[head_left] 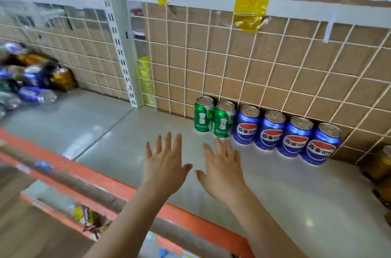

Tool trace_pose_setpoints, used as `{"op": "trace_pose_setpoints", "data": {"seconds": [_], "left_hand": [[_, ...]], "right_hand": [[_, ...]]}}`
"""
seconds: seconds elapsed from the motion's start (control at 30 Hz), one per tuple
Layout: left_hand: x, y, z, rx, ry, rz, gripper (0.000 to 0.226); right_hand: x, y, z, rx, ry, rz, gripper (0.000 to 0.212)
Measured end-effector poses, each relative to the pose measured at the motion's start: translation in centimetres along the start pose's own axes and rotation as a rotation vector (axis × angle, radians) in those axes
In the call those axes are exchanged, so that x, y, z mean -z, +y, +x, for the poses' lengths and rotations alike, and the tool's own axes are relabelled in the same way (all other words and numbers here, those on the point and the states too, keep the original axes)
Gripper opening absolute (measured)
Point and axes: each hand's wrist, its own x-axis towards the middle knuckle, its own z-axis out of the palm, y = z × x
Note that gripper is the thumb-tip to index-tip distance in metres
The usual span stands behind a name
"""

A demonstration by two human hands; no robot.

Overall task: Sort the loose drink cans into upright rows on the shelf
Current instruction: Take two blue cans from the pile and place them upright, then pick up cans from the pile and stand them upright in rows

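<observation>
A row of upright cans stands against the wire-grid back of the shelf (275, 190): two green cans (213, 119) on the left, then several blue cans (283, 137) running to the right. My left hand (165, 164) and my right hand (223, 170) hover side by side over the shelf in front of the green cans, fingers spread, holding nothing. A blurred heap of loose cans and bottles (31, 82) lies at the far left of the neighbouring shelf section.
Gold cans (380, 164) stand at the right edge. An orange rail (190, 221) runs along the shelf front. A white slotted upright (124, 57) divides the two shelf sections. Cardboard backs the wire grid (275, 63). A snack packet (93, 219) sits below the rail.
</observation>
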Motion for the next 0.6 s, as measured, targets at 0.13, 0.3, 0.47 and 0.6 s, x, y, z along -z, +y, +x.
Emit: {"op": "trace_pose_setpoints", "data": {"seconds": [0.13,0.3,0.47,0.6], "left_hand": [[1.2,-8.5,-2.8,0.087,0.064,0.004,0.080],[2.0,-20.0,-5.7,0.193,0.130,0.034,0.082],[1.6,-30.1,-8.4,0.309,0.162,0.008,0.076],[1.9,-35.1,-9.3,0.365,0.198,-0.013,0.072]], "right_hand": [[-1.2,-9.2,0.9,0.096,0.032,0.020,0.071],[-3.6,-21.1,2.5,0.211,0.043,0.007,0.070],[-5.4,-30.2,3.3,0.333,0.068,0.017,0.063],[-6.6,-35.2,5.1,0.416,0.035,-0.003,0.061]]}}
